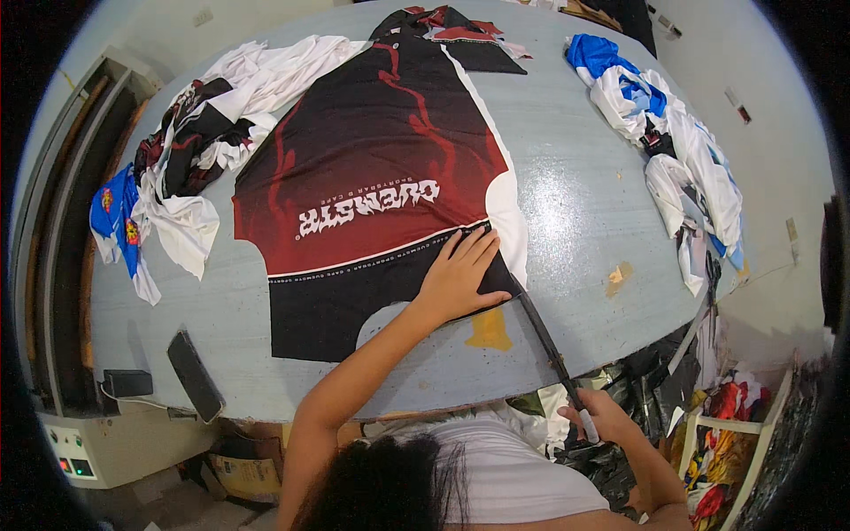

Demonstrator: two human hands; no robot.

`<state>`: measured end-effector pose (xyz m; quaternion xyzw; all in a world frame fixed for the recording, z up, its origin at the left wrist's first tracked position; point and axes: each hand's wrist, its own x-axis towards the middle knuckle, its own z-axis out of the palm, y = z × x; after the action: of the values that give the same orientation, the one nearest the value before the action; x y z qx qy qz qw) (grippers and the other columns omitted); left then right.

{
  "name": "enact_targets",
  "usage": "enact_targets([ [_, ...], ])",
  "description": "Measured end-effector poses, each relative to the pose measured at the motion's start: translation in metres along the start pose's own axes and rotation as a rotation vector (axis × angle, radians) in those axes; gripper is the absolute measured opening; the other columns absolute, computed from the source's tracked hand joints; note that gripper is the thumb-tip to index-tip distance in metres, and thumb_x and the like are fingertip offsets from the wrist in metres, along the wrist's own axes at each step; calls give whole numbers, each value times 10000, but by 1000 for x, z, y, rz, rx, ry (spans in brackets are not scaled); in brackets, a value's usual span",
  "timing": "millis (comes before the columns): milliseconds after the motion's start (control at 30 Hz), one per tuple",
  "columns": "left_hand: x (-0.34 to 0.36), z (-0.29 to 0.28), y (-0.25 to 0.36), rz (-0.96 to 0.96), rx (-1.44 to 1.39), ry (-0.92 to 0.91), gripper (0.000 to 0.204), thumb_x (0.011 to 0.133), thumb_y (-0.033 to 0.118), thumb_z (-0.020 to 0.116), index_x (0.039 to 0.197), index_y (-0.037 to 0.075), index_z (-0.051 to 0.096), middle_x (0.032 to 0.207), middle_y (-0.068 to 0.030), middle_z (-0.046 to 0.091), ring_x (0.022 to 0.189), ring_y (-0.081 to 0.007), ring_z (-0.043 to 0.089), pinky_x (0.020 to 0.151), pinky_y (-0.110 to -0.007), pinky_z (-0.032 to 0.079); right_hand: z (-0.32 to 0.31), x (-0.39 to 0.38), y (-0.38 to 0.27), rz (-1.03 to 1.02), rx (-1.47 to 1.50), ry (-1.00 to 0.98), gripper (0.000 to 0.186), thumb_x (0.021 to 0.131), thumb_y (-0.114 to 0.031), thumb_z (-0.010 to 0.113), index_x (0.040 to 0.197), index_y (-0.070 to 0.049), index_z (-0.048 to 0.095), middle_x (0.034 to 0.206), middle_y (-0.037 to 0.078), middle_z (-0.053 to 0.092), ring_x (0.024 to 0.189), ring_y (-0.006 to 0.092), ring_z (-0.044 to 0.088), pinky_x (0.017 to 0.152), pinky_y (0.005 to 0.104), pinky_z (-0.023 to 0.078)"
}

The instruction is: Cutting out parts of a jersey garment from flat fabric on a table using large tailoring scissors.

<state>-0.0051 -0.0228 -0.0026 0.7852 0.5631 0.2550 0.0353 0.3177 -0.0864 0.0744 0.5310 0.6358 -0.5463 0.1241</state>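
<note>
A black and dark-red printed jersey panel lies spread on the table, its white lettering upside down to me. Along its right side runs a strip of white fabric. My left hand rests flat on the panel's near right corner, fingers stretched out. At the table's near edge my right hand is closed round the handle of long, dark scissors. Their blades point away from me, and the tips reach the fabric edge beside my left thumb. Whether the blades are apart cannot be made out.
Crumpled white, black and blue fabric pieces lie at the left; another white and blue pile is on the right. A dark phone-like slab stands near the grey table's left front edge. Dark plastic bags hang below the right edge.
</note>
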Motion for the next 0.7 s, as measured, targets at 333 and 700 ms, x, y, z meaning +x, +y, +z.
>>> enact_targets([
  [333, 1, 0, 3, -64, 18, 88, 931, 682, 634, 581, 1268, -65, 397, 1331, -172, 402, 1291, -274, 306, 1072, -462, 186, -7, 0, -15, 9, -67, -78, 513, 839, -461, 572, 845, 51, 539, 649, 114, 539, 613, 187, 530, 578, 334, 428],
  [700, -2, 5, 2, -121, 87, 112, 1023, 651, 712, 535, 1265, -94, 389, 1359, -202, 358, 1304, -291, 281, 1061, -535, 141, 0, 13, -31, -5, -216, -11, 547, 869, -470, 509, 947, 70, 541, 778, 229, 596, 777, 335, 600, 697, 406, 445],
])
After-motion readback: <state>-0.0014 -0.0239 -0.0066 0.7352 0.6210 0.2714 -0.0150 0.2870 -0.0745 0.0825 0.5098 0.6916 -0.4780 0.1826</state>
